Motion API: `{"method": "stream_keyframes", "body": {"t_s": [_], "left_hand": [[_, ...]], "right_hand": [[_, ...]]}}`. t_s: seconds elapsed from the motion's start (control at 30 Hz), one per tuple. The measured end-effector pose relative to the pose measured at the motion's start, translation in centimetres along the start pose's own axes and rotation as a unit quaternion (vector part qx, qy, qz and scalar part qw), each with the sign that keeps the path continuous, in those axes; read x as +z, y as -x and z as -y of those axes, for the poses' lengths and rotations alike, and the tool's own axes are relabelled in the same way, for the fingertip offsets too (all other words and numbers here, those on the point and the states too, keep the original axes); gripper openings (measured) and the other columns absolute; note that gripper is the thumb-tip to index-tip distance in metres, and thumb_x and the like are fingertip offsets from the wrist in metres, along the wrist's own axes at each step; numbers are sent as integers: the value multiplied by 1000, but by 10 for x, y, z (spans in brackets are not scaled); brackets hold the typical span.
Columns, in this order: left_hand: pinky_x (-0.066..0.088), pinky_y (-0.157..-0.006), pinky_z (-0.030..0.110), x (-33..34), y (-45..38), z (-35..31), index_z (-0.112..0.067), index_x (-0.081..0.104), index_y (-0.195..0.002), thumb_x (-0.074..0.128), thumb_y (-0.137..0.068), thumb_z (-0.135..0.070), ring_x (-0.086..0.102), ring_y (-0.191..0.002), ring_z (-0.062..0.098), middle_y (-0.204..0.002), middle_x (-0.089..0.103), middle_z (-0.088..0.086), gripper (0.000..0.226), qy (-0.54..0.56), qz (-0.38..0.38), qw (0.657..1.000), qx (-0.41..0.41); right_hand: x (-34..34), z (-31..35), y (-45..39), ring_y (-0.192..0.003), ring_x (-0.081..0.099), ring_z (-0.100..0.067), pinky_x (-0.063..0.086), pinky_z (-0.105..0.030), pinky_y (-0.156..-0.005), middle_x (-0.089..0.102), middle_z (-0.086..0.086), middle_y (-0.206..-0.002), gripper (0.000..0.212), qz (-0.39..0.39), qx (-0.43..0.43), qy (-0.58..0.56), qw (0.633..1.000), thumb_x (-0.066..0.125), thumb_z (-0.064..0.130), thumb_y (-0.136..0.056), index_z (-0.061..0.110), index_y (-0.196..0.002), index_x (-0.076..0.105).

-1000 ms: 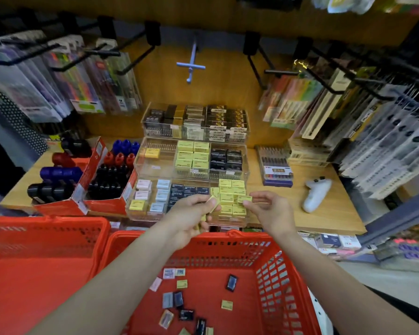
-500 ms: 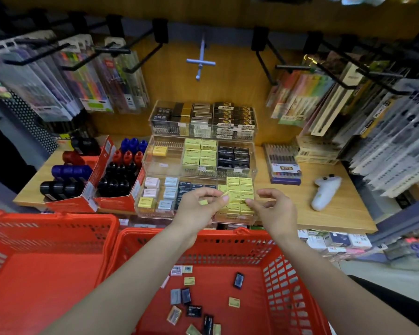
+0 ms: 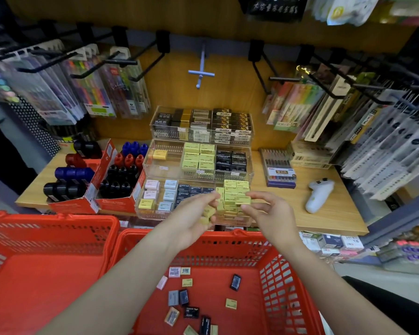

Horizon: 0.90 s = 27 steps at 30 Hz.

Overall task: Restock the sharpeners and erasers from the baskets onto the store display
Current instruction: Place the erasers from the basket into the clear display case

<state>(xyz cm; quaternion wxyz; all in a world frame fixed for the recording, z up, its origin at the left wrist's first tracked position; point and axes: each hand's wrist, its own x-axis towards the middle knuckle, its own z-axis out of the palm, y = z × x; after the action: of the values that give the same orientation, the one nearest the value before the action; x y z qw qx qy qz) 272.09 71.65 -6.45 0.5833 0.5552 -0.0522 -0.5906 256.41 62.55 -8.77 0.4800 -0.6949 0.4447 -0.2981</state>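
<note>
my left hand [image 3: 194,221] is curled round a few small yellow erasers [image 3: 209,212], matte paper-sleeved blocks, over the front row of the clear acrylic display [image 3: 248,165]. my right hand [image 3: 267,213] pinches one yellow eraser [image 3: 242,199] between thumb and fingertips at the display's front right compartment, above stacked yellow blocks. the display is stepped, three tiers, glossy walls. it stands at the front edge of a wood-grain shelf [image 3: 336,213]. below, a red perforated plastic basket [image 3: 281,281] holds loose erasers, flat rectangles in black, grey, yellow, pink; a second red basket [image 3: 46,262] is at the left. pen packs hang on black hooks behind
</note>
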Motion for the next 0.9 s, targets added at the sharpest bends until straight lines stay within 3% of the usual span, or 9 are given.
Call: {"method": "stream_keyframes", "body": {"t_s": [0.03, 0.1, 0.2, 0.33, 0.47, 0.67, 0.77, 0.83, 0.9], "left_hand": [[46, -67, 26, -3, 0, -3, -5, 63, -99, 59, -92, -6, 49, -73, 15, -92, 56, 8, 9, 56, 5, 998, -3], [49, -81, 31, -9, -1, -8, -4, 60, -108, 46, -90, 11, 51, -90, 21, -109, 50, 14, 27, 112, 18, 993, 5], [46, -99, 37, -17, 1, -10, -3, 57, -120, 37, -91, 22, 50, -117, 27, -128, 42, 20, 44, 96, 40, 994, 21], [51, -94, 32, -20, 0, -4, -5, 56, -126, 47, -91, 18, 58, -112, 23, -124, 55, 14, 42, 1, 32, 999, 39], [54, -87, 26, -24, -5, 5, -7, 57, -120, 58, -89, 11, 62, -99, 16, -111, 61, 3, 35, -68, -4, 997, 48], [51, -83, 24, -26, -9, 9, -15, 58, -114, 62, -89, 5, 63, -88, 10, -107, 65, -5, 33, -124, -19, 990, 66], [49, -91, 33, -26, -10, 13, -19, 62, -106, 69, -85, 0, 64, -105, 16, -111, 70, -7, 30, -187, -29, 976, 106], [50, -84, 27, -22, -7, 14, -19, 64, -101, 73, -82, -2, 62, -111, 14, -108, 71, -11, 28, -229, -18, 961, 152], [50, -83, 24, -16, -4, 14, -17, 65, -98, 76, -79, -2, 62, -106, 4, -104, 73, -13, 27, -259, -1, 945, 201]], "right_hand": [[0, -4, 0, -79, 67, -1, 51, -13, -54, 65, 1, -107, 22, -18, 3, 28, 999, 77, 15, -80, 31, -93, 68], [3, -10, 0, -78, 66, 1, 54, -15, -62, 62, 7, -108, 21, -18, -9, 81, 997, 78, 16, -79, 28, -95, 69], [15, -16, 2, -74, 64, 0, 46, -3, -69, 62, 12, -98, 23, -20, -51, 140, 989, 80, 18, -77, 24, -99, 73], [23, -24, 2, -73, 56, -3, 38, -3, -65, 58, 20, -85, 27, -62, -79, 185, 978, 80, 24, -76, 25, -102, 73], [32, -37, -1, -89, 54, -11, 47, -28, -80, 65, 11, -96, 21, -88, -116, 239, 960, 80, 26, -76, 23, -97, 75], [41, -38, -6, -94, 58, -10, 51, -33, -84, 66, 11, -97, 23, -86, -119, 221, 964, 81, 24, -75, 23, -97, 74], [40, -38, -3, -89, 56, -7, 47, -23, -81, 64, 11, -99, 26, -92, -115, 213, 966, 81, 22, -75, 23, -100, 72], [34, -34, 6, -79, 57, -4, 44, -10, -74, 63, 9, -98, 25, -104, -99, 135, 980, 78, 17, -79, 23, -102, 70], [30, -22, 17, -75, 66, -6, 49, -12, -68, 70, 5, -92, 18, -67, -48, -26, 996, 70, 17, -87, 22, -104, 69]]}}
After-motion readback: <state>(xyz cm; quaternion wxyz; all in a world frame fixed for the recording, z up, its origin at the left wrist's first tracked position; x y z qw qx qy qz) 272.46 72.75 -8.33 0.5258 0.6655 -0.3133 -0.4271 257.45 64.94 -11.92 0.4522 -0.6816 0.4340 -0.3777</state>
